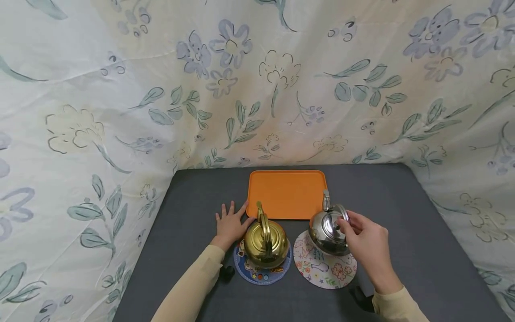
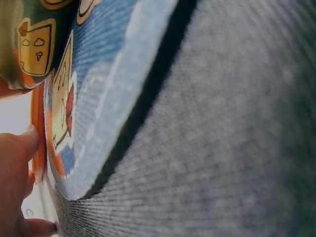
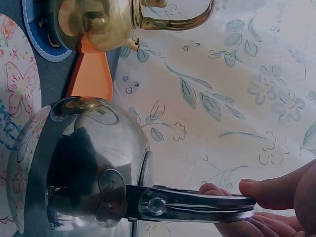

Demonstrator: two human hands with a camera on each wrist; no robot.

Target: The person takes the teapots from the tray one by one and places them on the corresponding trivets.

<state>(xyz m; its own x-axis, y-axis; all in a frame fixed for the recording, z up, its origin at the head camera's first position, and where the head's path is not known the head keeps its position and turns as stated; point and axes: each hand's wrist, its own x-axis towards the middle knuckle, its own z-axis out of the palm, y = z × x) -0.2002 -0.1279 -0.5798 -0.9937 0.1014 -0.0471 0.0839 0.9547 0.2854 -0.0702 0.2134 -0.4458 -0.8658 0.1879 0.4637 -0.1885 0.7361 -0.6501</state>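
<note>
My right hand (image 1: 368, 246) grips the curved handle (image 3: 207, 207) of a shiny silver kettle (image 1: 327, 237), thumb on one side and fingers on the other. This kettle is over the far part of a round white mat with pink flower drawings (image 1: 323, 273); I cannot tell whether its base touches. To its left, a gold kettle (image 1: 255, 248) stands on a round blue patterned mat (image 1: 261, 278), its spout pointing away. With fingers spread, my left hand (image 1: 232, 226) rests beside the gold kettle, fingertips near the left edge of an orange tray (image 1: 287, 194).
A dark grey cloth (image 1: 201, 197) covers the table. Behind and on both sides hangs a flowered curtain (image 1: 241, 89). The orange tray lies at the table's far edge, beyond both kettles.
</note>
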